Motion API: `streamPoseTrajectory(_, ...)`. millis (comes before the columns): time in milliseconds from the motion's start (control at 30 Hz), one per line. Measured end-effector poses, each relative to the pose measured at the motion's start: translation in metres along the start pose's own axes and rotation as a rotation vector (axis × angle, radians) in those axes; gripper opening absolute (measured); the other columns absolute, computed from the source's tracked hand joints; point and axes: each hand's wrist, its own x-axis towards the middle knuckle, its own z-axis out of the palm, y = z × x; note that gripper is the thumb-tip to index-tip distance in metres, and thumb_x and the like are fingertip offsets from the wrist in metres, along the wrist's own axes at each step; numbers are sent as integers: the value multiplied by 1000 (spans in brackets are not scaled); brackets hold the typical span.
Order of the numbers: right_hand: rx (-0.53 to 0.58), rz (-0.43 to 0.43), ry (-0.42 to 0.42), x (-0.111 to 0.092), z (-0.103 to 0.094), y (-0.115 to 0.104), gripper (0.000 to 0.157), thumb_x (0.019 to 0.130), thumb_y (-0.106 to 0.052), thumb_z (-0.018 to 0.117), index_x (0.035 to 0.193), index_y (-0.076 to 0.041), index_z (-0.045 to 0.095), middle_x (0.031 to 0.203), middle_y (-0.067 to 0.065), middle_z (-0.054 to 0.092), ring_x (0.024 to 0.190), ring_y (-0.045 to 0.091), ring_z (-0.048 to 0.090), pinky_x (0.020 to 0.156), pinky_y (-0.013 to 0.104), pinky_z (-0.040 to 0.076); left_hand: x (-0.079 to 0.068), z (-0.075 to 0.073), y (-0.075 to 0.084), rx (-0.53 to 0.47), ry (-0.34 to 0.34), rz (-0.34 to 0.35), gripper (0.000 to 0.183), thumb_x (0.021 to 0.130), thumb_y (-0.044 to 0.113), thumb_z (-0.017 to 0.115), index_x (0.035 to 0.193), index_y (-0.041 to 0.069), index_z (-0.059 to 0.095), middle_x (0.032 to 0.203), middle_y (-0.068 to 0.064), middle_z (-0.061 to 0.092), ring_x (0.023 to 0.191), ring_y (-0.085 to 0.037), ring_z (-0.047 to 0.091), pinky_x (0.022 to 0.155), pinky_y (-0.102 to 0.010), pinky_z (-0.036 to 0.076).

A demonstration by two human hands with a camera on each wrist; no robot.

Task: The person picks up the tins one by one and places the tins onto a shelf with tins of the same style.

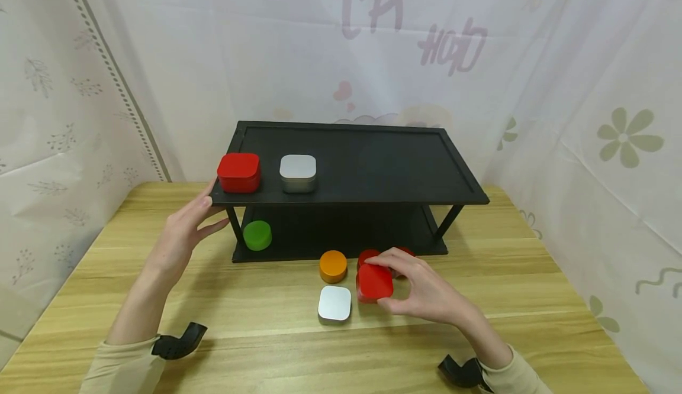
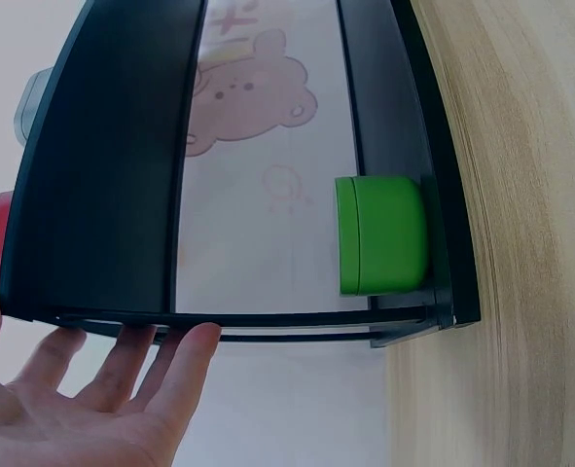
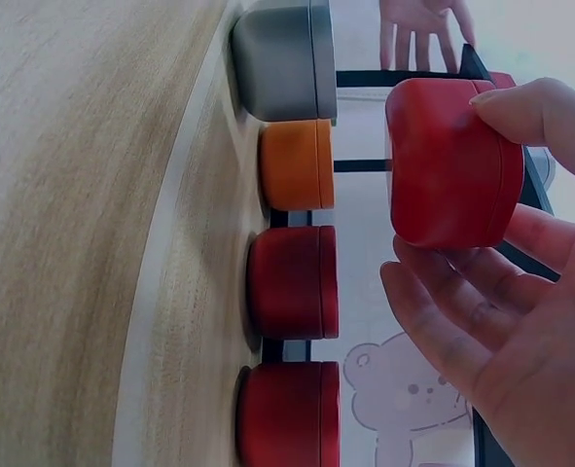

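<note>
My right hand (image 1: pixel 431 290) holds a square red tin (image 1: pixel 375 283) between thumb and fingers. In the right wrist view the red tin (image 3: pixel 448 165) is off the table, lid facing the shelf. My left hand (image 1: pixel 178 240) grips the left end of a black two-tier shelf (image 1: pixel 373 160), thumb at the top board's edge and fingers below it. Another red tin (image 1: pixel 239 173) and a silver tin with white lid (image 1: pixel 298 173) stand on the upper board. On the lower board, at the left, sits a green tin (image 1: pixel 257 235).
Before the shelf stand an orange round tin (image 1: pixel 333 266) and a white-lidded tin (image 1: pixel 334 304). Two round red tins, one of them a dark red tin (image 3: pixel 292 282), are partly hidden behind my right hand. A printed white curtain (image 1: pixel 341 57) hangs behind the wooden table (image 1: pixel 256 335).
</note>
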Motion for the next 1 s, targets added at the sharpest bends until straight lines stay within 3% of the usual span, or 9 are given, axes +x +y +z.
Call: streamPoseTrajectory(1000, 80, 21, 33, 3, -2, -11, 64, 81, -10, 84, 138, -30, 62, 128, -11, 62, 104, 8, 61, 87, 30, 64, 0, 0, -2, 4, 14, -12, 51, 112, 29, 41, 162, 18, 34, 172, 1, 26, 128, 2, 56, 98, -16, 57)
